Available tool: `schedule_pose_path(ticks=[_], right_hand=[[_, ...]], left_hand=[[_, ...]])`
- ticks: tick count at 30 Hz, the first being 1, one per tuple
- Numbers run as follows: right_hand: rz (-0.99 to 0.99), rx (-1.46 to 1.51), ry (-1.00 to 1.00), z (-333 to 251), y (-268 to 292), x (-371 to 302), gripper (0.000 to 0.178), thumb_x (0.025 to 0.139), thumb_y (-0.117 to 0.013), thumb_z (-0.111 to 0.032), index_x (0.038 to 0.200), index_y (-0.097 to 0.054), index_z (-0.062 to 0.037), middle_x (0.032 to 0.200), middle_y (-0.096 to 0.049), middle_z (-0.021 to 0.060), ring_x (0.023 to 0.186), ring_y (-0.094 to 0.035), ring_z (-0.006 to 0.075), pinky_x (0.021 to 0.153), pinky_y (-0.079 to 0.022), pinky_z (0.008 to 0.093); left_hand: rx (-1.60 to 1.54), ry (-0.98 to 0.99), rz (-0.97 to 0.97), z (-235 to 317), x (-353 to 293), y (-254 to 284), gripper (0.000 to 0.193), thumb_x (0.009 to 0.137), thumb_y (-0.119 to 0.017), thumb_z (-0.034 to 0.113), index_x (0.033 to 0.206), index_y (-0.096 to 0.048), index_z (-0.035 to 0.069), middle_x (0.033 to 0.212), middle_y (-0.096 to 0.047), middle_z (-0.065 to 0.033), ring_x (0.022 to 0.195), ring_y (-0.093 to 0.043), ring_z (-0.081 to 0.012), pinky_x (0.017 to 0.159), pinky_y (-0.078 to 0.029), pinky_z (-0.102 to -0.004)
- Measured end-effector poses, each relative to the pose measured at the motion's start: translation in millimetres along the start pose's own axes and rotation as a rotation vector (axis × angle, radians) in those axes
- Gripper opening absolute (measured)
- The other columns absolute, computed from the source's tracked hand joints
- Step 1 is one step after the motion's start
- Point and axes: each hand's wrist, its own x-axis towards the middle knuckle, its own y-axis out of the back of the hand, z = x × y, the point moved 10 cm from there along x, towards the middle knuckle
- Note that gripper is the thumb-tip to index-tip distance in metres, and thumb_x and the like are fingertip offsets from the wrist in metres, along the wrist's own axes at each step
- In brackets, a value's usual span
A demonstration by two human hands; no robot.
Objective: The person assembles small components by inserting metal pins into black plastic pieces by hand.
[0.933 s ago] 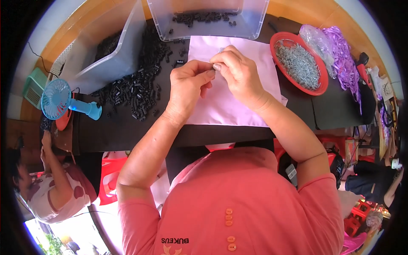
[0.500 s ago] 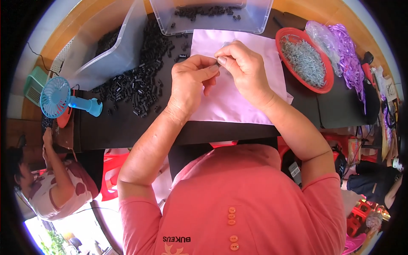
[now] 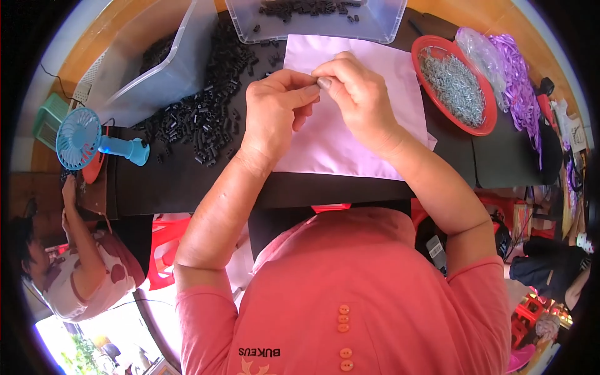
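Observation:
Over a pale pink cloth (image 3: 356,159) on the dark table, my left hand (image 3: 272,112) and my right hand (image 3: 362,103) meet with their fingertips. Thumb and forefinger of each hand are pinched together. Whatever lies between them is very small and mostly hidden by the fingers, so I cannot make it out. To the left of my left hand spreads a heap of small black plastic pieces (image 3: 203,125). Right of my right hand sits a red oval basket (image 3: 480,130) filled with thin silvery metal pins (image 3: 453,90).
A translucent bin (image 3: 134,90) lies tipped at the left, and another clear bin (image 3: 250,31) holds black pieces at the back. A blue handheld fan (image 3: 125,150) rests at the left. Purple ribbon (image 3: 519,94) and a clear plastic bag (image 3: 478,56) lie right. Another person (image 3: 94,269) sits at left.
The view has shifted slightly. Both hands stay pinched fingertip to fingertip above the cloth, slightly farther left relative to it.

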Motion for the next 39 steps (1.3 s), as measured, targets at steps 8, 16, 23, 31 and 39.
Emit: schedule_pose_path(ticks=[8, 16, 23, 31, 39], right_hand=[[0.009, -0.146, 0.050, -9, 2, -4, 0.033, 0.070, -0.067, 0.005, 0.101, -0.059, -0.0027, 0.081, -0.055, 0.0089, 0.072, -0.060, 0.0236, 0.062, -0.048, 0.0320], [0.010, -0.364, 0.239, -28, 7, -3, 0.029, 0.062, -0.071, -0.008, 0.086, -0.055, -0.0066, 0.078, -0.053, 0.0076, 0.068, -0.057, 0.0264, 0.058, -0.046, 0.0370], [0.034, -0.268, 0.219, -26, 16, -3, 0.031, 0.062, -0.077, -0.014, 0.082, -0.054, -0.0070, 0.073, -0.053, 0.0064, 0.062, -0.056, 0.0249, 0.052, -0.045, 0.0356], [0.015, -0.199, 0.221, -23, 11, -2, 0.034, 0.066, -0.078, -0.014, 0.091, -0.056, -0.0065, 0.073, -0.053, 0.0065, 0.061, -0.057, 0.0243, 0.053, -0.045, 0.0350], [0.002, -0.198, 0.044, -2, 26, 5, 0.026, 0.073, -0.076, -0.015, 0.093, -0.061, -0.0077, 0.081, -0.062, 0.0086, 0.069, -0.062, 0.0238, 0.059, -0.047, 0.0359]], left_hand=[[-0.231, 0.030, -0.044, -6, 5, -4, 0.014, 0.085, -0.065, 0.003, 0.093, -0.064, -0.008, 0.081, -0.065, -0.0111, 0.064, -0.060, -0.0160, 0.053, -0.045, -0.0267], [-0.256, 0.084, -0.153, -11, 3, -15, 0.014, 0.087, -0.063, 0.005, 0.093, -0.065, -0.008, 0.084, -0.066, -0.0116, 0.066, -0.060, -0.0165, 0.056, -0.047, -0.0279], [-0.312, 0.104, -0.129, -6, 2, -16, 0.019, 0.092, -0.060, 0.012, 0.091, -0.066, -0.006, 0.081, -0.066, -0.0121, 0.065, -0.061, -0.0174, 0.052, -0.046, -0.0279], [-0.179, -0.034, -0.140, 6, 0, -17, 0.019, 0.088, -0.066, 0.012, 0.087, -0.066, -0.006, 0.076, -0.066, -0.0109, 0.061, -0.059, -0.0151, 0.053, -0.046, -0.0263], [0.114, -0.479, 0.296, 135, -27, 52, 0.016, 0.087, -0.064, 0.009, 0.088, -0.066, -0.007, 0.075, -0.067, -0.0130, 0.058, -0.061, -0.0152, 0.050, -0.045, -0.0244]])
